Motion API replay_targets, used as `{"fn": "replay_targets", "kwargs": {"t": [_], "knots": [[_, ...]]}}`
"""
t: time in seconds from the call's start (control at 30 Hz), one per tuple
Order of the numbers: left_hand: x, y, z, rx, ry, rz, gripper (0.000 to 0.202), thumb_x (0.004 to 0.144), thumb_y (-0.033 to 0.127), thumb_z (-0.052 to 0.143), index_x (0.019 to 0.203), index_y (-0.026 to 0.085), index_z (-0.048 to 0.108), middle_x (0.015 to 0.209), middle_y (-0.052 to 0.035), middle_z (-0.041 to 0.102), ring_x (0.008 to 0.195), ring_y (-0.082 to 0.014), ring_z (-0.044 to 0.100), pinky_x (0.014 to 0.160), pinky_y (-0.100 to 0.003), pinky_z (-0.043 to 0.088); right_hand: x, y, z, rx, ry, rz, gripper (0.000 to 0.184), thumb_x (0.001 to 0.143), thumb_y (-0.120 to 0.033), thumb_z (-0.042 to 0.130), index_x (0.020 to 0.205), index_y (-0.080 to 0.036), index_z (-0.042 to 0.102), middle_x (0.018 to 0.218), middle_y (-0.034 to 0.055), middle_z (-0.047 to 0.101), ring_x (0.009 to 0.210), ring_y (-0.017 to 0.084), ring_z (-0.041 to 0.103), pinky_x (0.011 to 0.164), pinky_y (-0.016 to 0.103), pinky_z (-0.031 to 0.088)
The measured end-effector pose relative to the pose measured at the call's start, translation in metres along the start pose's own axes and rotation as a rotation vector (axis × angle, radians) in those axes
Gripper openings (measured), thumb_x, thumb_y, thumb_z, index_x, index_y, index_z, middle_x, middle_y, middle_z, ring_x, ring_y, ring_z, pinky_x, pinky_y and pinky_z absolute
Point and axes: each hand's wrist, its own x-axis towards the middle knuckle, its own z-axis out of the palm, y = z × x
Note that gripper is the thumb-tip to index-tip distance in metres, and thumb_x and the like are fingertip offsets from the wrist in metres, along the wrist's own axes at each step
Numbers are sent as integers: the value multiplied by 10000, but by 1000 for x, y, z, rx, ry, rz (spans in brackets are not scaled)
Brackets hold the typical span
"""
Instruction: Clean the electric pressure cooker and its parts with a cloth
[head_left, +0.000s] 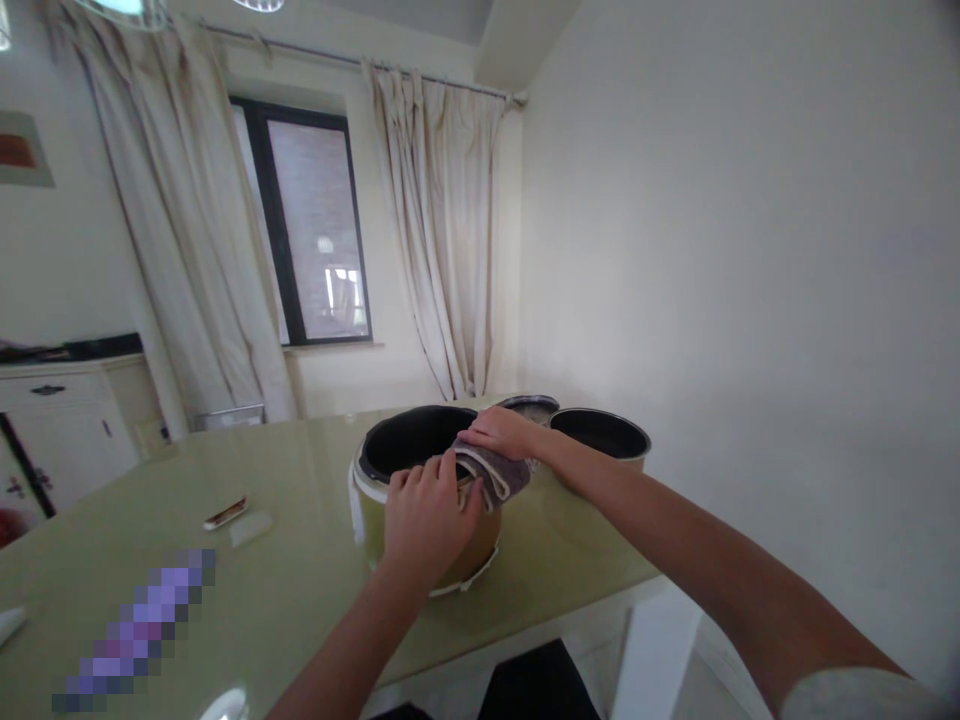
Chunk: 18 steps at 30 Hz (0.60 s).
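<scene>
So the surface [300,470] was shiny green. Cooker [474,546] sat by its near edge, left hand [427,510] with fingers curled over the rim [370,487], right hand [504,432] gripping a folded cloth [508,480] there. Dark pot [600,434] was toward the right edge.

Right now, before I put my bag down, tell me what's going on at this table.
A person is handling a folded cloth at the rim of an open cooker on the table. The right hand holds the cloth; the left hand rests over the near rim, its thumb beside the cloth. A second, open pot with a dark inside stands to the right, just past the right forearm.
</scene>
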Motion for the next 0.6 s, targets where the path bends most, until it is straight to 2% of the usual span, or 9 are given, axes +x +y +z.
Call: {"fn": "replay_targets", "kwargs": {"t": [0.1,0.17,0.23,0.3,0.37,0.43,0.5,0.53,0.6], "knots": [[-1,-7,6,26,6,94,301,1011,439,537,958,205,718,822,-116,765,756,-307,698,729,-444,427,-4,-18,-1,34,37,71,685,1139,-547,301,944,-142,818,892,110,790,815,197,666,790,313,416],[-2,-13,7,9,3,121,293,1009,424,530,908,209,701,803,-113,759,750,-307,692,725,-448,427,-9,-38,-4,45,39,149,725,1132,-576,279,903,-149,820,885,116,795,805,204,681,770,316,418],[-3,-15,4,-26,-19,96,238,991,386,541,903,211,677,794,-107,743,749,-310,686,736,-457,439,-13,-62,-6,46,49,274,764,1128,-587,246,855,-157,815,869,130,795,795,216,698,758,326,427],[-1,-15,-3,-85,-44,58,148,967,302,537,940,208,649,816,-100,719,775,-310,679,775,-470,465,-15,-83,-8,39,77,369,764,1142,-532,202,855,-160,805,871,141,794,806,231,714,777,340,446],[4,-14,-13,-165,-26,32,125,960,250,519,1011,197,621,912,-116,704,859,-318,672,830,-482,493,-16,-95,-7,45,91,345,664,1154,-426,215,957,-154,787,940,145,794,859,247,721,820,357,467],[13,-14,-24,-218,71,11,212,993,322,533,1131,177,602,1112,-169,688,1045,-357,651,933,-521,499,-14,-94,-7,116,113,260,484,1145,-322,294,1077,-142,739,1054,147,778,942,251,713,864,361,485],[27,-14,-29,-231,183,12,412,1004,472,576,1273,160,577,1350,-228,619,1255,-412,579,1049,-579,454,-9,-84,-5,268,170,204,331,1122,-248,364,1161,-148,677,1129,130,752,998,231,694,895,346,495],[34,-14,-29,-244,203,29,495,1007,523,573,1342,158,556,1437,-239,580,1334,-424,539,1095,-594,427,-5,-77,-4,360,213,204,300,1116,-229,368,1190,-159,650,1142,113,741,1002,215,687,901,336,499],[49,-14,-20,-309,126,72,561,1051,556,481,1444,156,512,1502,-237,567,1390,-399,537,1111,-560,435,2,-62,-2,494,293,254,291,1116,-229,353,1223,-185,620,1141,82,727,991,192,673,897,322,504]]}}
